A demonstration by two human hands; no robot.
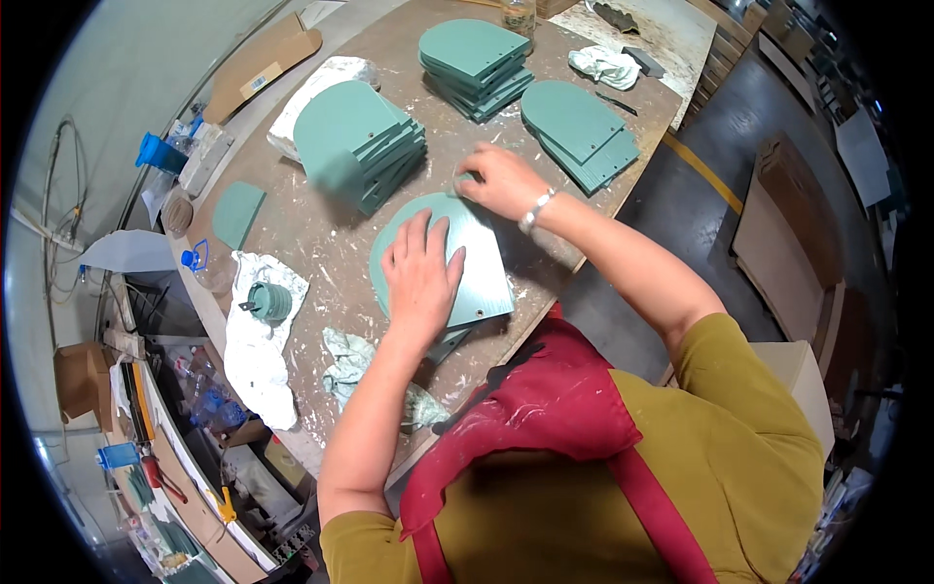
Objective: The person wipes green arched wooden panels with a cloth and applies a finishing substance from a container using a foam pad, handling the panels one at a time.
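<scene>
A green panel [479, 261] with one rounded end lies in front of me, its face shiny under the light and a small hole near its lower edge. My left hand [420, 273] rests flat on it, fingers spread. At the panel's far right edge, my right hand [500, 183] is closed with the fingertips pinched together. Something small and dark shows between those fingers, too little to name. Under the panel's near corner another green piece [449, 343] peeks out.
Similar green panels are stacked at the back left [345, 127], back middle [474, 51] and right [574, 122]. A green tub [269, 303] sits on a white cloth [255, 365]. A crumpled rag [347, 368] lies beside my left forearm; another cloth [605, 66] is at the far right.
</scene>
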